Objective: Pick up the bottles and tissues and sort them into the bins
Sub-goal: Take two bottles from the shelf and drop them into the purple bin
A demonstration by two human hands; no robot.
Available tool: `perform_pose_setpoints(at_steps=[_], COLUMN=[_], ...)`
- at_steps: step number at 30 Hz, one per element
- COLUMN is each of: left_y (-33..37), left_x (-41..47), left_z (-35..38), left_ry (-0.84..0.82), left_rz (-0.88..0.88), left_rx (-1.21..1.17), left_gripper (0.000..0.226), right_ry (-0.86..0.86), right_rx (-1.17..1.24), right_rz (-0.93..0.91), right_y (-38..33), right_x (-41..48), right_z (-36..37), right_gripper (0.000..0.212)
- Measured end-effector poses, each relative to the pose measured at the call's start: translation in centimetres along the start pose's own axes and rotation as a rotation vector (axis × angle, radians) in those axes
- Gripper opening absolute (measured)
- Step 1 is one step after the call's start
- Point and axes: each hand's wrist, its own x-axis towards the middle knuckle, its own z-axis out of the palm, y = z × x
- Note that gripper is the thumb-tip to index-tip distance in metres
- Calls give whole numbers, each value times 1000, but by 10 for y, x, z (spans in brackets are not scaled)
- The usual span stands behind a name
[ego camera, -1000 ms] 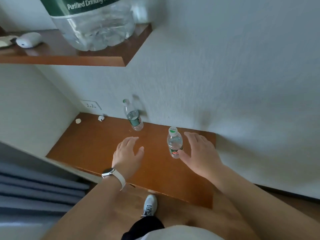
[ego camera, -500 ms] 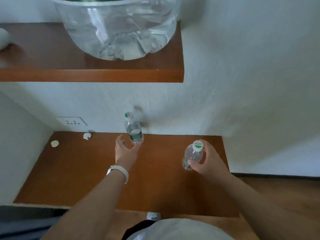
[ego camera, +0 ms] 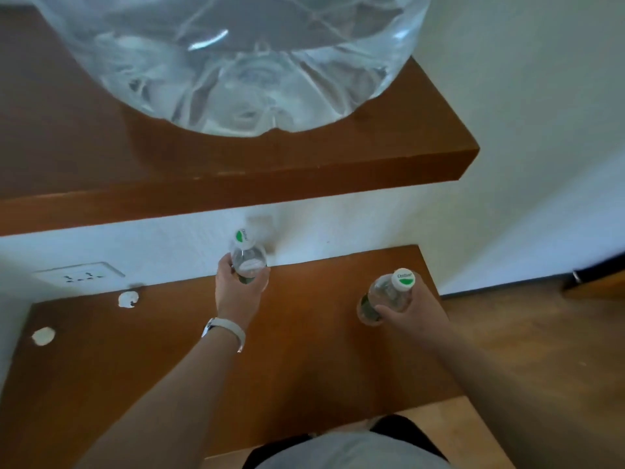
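Half a second ago my left grip (ego camera: 236,292) was spread wide just short of the back bottle (ego camera: 248,262); now it is wrapped round that bottle's lower half, thumb on one side and fingers on the other. My right grip (ego camera: 412,309) had already taken the other bottle (ego camera: 385,296) then and still holds it, and a second ago both were open above the table (ego camera: 304,360).

The back bottle stands upright at the far edge of the table, close against the wall. The other bottle is tilted, cap toward the upper right, over the right end of the table; I cannot tell whether its base touches the wood. My fingers curl round its body below the neck.

Both bottles are small, clear, ribbed plastic with a green label band and a white cap marked in green. The table is smooth, reddish-brown wood. Two crumpled white tissues lie on its left part, one (ego camera: 128,298) under a wall socket (ego camera: 79,274), one (ego camera: 43,335) nearer the left edge. Above hangs a thick wooden shelf (ego camera: 304,170) carrying a large, clear water jug (ego camera: 236,62) with a creased base. A white watch band (ego camera: 225,330) circles my left wrist.
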Motion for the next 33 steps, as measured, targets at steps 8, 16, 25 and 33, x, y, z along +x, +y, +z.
perform_pose_setpoints(at_steps=[8, 16, 25, 33], left_y=[15, 50, 100, 140], left_x=[-11, -49, -138, -253], left_z=[21, 70, 167, 292], left_ry=[-91, -284, -524, -729], left_rz=[79, 160, 292, 427], left_rx=[55, 81, 93, 146], left_gripper=[53, 51, 53, 45], right_ry=[70, 190, 371, 571], right_rx=[102, 243, 363, 536], right_rz=[94, 122, 178, 304], right_y=[1, 25, 97, 207], right_x=[-12, -31, -96, -189], right_z=[0, -35, -124, -216], right_gripper=[58, 60, 56, 53])
